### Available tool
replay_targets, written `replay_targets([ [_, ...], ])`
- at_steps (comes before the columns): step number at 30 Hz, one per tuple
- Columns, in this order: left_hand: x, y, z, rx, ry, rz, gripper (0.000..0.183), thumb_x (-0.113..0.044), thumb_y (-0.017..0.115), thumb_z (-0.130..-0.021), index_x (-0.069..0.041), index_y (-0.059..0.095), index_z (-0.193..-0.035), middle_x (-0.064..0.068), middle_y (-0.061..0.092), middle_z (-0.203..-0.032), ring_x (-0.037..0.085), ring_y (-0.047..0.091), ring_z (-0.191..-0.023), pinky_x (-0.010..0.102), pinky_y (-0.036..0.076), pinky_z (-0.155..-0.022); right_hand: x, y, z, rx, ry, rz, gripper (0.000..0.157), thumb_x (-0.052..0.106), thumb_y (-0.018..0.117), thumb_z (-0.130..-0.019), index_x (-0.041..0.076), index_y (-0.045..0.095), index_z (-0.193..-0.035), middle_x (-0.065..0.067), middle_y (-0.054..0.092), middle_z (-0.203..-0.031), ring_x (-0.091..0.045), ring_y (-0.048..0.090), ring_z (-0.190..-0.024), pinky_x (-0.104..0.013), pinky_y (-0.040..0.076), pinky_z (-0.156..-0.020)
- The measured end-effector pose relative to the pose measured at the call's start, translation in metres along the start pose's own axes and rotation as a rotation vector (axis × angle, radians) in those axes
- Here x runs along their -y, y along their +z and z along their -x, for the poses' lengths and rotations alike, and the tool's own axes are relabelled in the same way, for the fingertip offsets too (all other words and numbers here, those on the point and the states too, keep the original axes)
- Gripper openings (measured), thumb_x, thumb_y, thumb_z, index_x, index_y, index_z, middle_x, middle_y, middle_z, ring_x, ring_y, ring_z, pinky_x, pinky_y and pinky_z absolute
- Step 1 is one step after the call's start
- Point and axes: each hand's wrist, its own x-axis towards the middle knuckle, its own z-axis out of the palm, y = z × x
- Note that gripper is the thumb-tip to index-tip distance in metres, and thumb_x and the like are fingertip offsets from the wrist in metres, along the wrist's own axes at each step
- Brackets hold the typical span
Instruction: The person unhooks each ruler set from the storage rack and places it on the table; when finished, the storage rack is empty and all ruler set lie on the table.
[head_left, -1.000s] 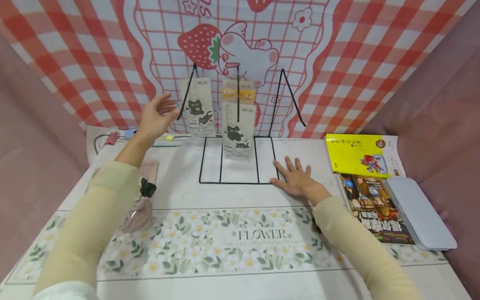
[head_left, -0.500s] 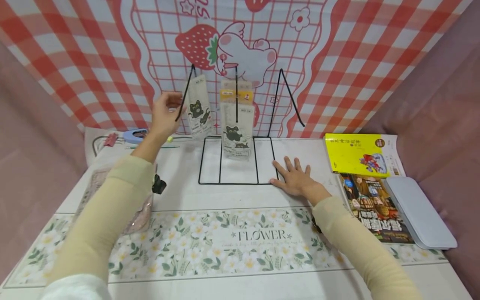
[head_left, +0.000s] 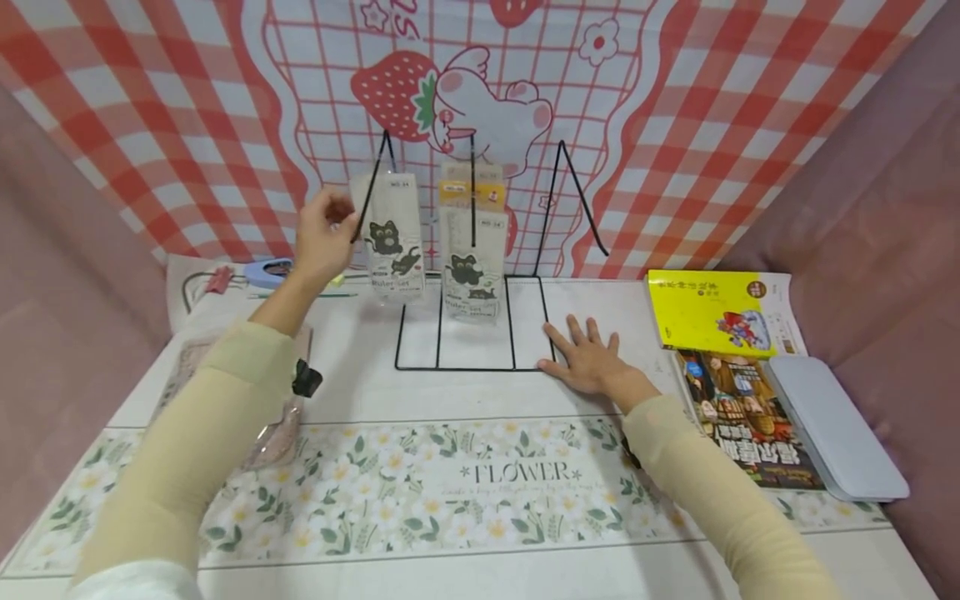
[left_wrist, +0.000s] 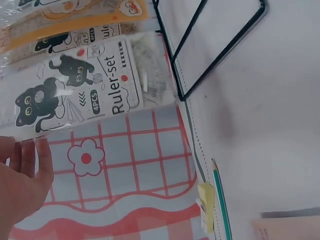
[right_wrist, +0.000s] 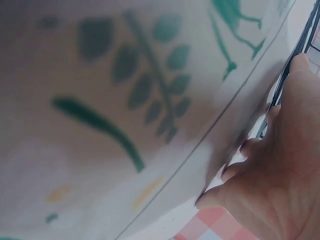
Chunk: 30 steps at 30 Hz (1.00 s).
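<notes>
ruler packet hangs touching left hand, well apart from right hand

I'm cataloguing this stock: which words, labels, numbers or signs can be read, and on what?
"Ruler-set": front packet at the left hand
"4PCS": the same packet
"4PCS": partly covered packet next to it
"Rule", cut off: that covered packet
"FLOWER": floral strip on the table
Too small, blurred or cut off to quote surely: script under "FLOWER", packet number tags, orange label, titles on the yellow book and dark book, letters atop the backdrop.
</notes>
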Motion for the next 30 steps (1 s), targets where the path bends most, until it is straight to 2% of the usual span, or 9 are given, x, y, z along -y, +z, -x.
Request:
replay_targets([
  [6,-0.005,-0.019,0.017,0.041,-0.006,-0.027,0.016,-0.003,0.058,-0.094,0.007,0.056,-0.106,-0.004,0.055,-0.088,-0.002,0.051,-0.077,0.012,0.048,-0.071,0.001,0.003,0.0,-0.007,-0.01,0.004,0.078,0.07,0.031,-0.093,0.033,0.003,-0.156,-0.016,-0.005,-0.164,-0.047,-0.004,-0.15,-0.079,0.003,-0.112],
  [12,-0.012,-0.035,0.039,0.082,-0.014,-0.047,0.015,-0.001,0.058,-0.093,0.007,0.057,-0.106,-0.005,0.055,-0.087,0.0,0.054,-0.075,0.01,0.051,-0.067,0.0,0.004,-0.001,-0.007,-0.016,0.012,0.078,0.07,0.029,-0.094,0.033,0.002,-0.156,-0.016,-0.006,-0.164,-0.047,-0.004,-0.15,-0.079,0.003,-0.112],
  [15,-0.016,-0.041,0.049,0.096,-0.019,-0.027,0.016,0.0,0.059,-0.092,0.008,0.057,-0.105,-0.007,0.056,-0.085,-0.001,0.055,-0.076,0.009,0.052,-0.068,0.0,0.003,0.0,-0.005,-0.013,0.012,0.077,0.07,0.03,-0.094,0.033,0.002,-0.156,-0.015,-0.006,-0.164,-0.047,-0.004,-0.15,-0.079,0.003,-0.112],
  [22,-0.019,-0.053,0.069,0.193,0.006,0.054,0.014,0.001,0.058,-0.093,0.009,0.055,-0.104,-0.006,0.056,-0.087,0.0,0.056,-0.082,0.009,0.054,-0.072,0.002,0.001,0.0,-0.003,-0.015,0.015,0.077,0.069,0.03,-0.094,0.032,0.001,-0.156,-0.016,-0.006,-0.164,-0.047,-0.004,-0.15,-0.079,0.003,-0.112],
  [25,-0.02,-0.058,0.075,0.21,0.015,0.135,0.007,0.006,0.057,-0.092,0.004,0.056,-0.099,-0.008,0.057,-0.086,0.001,0.056,-0.082,0.01,0.055,-0.072,0.002,0.001,0.0,-0.006,-0.015,0.012,0.077,0.068,0.031,-0.095,0.032,0.002,-0.156,-0.017,-0.005,-0.164,-0.048,-0.004,-0.149,-0.079,0.003,-0.112],
  [27,-0.02,-0.062,0.08,0.223,0.019,0.195,0.012,0.008,0.056,-0.091,-0.003,0.056,-0.096,-0.009,0.057,-0.086,0.001,0.056,-0.082,0.011,0.056,-0.073,0.002,0.001,-0.001,-0.006,-0.013,0.012,0.077,0.068,0.031,-0.095,0.031,0.002,-0.156,-0.017,-0.005,-0.164,-0.048,-0.004,-0.149,-0.079,0.003,-0.112],
  [30,-0.022,-0.067,0.087,0.241,0.025,0.224,0.022,0.009,0.055,-0.091,-0.012,0.056,-0.094,-0.01,0.057,-0.087,0.001,0.057,-0.082,0.012,0.057,-0.073,0.002,0.0,0.0,-0.007,-0.011,0.017,0.077,0.068,0.03,-0.095,0.031,0.002,-0.156,-0.016,-0.005,-0.164,-0.048,-0.004,-0.149,-0.079,0.003,-0.112],
])
